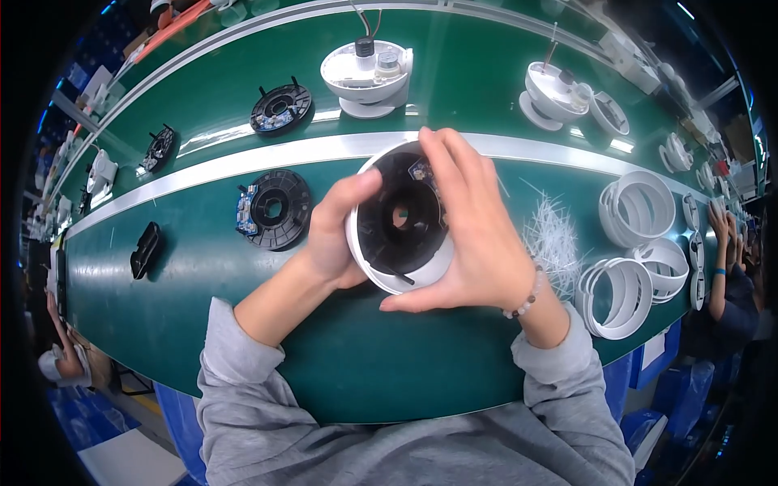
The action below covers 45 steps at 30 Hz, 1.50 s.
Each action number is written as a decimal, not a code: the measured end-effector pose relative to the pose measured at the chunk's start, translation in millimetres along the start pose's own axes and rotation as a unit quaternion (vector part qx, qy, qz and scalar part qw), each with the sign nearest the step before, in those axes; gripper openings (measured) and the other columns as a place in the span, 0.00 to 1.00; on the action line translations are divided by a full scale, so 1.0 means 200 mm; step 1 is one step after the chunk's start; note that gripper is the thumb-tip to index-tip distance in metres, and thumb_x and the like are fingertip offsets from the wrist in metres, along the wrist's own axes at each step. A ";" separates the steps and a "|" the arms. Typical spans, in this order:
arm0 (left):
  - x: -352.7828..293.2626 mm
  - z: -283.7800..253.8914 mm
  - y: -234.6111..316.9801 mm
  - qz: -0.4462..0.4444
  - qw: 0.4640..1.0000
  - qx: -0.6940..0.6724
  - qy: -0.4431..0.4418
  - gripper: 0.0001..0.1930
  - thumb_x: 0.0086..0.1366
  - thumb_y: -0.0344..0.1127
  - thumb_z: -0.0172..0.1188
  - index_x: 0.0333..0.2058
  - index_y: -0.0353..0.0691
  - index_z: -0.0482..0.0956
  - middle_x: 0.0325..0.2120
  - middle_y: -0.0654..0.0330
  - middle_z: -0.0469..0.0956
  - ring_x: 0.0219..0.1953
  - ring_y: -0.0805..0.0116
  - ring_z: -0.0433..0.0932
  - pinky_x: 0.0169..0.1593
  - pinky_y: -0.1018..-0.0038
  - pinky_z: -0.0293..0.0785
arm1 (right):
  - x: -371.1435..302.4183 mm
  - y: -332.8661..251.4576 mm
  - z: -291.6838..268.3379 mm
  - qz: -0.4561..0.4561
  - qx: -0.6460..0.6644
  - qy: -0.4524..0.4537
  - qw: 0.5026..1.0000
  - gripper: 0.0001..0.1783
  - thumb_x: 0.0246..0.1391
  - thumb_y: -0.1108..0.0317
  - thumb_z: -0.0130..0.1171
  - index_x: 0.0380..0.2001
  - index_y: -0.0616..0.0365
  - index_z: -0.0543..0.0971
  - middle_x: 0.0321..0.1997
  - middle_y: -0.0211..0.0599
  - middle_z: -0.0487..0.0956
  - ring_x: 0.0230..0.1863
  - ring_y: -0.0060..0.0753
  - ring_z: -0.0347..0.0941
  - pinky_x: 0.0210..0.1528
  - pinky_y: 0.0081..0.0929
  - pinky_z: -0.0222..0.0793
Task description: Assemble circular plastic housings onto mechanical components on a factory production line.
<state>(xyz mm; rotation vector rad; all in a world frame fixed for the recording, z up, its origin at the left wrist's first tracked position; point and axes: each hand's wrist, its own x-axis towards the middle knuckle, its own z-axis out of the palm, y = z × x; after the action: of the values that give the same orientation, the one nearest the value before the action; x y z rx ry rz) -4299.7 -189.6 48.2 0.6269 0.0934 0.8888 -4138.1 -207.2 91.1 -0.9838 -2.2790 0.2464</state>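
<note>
Between my two hands, above the green bench, is a white round housing (433, 271) with a black disc (376, 182) set in its open face. The disc has a funnel-like centre with a hole and a small circuit board near its upper edge. My left hand (339, 219) grips the left side, thumb on the rim at the upper left. My right hand (478, 231) wraps round the right side, fingers over the top and thumb beneath. The housing is tilted towards me; its underside is hidden. Nearest to my left hand, another black disc (298, 190) with a blue circuit board lies on the bench.
A small black part (147, 249) lies at left. White thin strips (553, 243) are heaped at right, beside several white rings (604, 206). Beyond the metal rail (308, 148) stand white bowl-shaped units (369, 85) and black discs (298, 99). Other people work at both sides.
</note>
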 end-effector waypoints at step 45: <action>0.02 -1.73 1.54 0.232 0.528 0.640 0.509 0.16 0.52 0.32 0.49 0.40 0.33 0.71 0.40 0.54 0.73 0.42 0.60 0.72 0.48 0.70 0.65 | -0.63 0.03 -0.57 0.400 -0.412 0.200 0.794 0.11 0.33 0.72 0.63 0.24 0.60 0.74 0.22 0.35 0.72 0.19 0.29 0.68 0.24 0.23 0.64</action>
<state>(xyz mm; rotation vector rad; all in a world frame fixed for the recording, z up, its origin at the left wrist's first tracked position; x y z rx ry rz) -4625.5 119.7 -66.2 1.4430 1.9054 1.5735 -3999.0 -301.9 116.6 -2.1777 -1.4071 -0.6316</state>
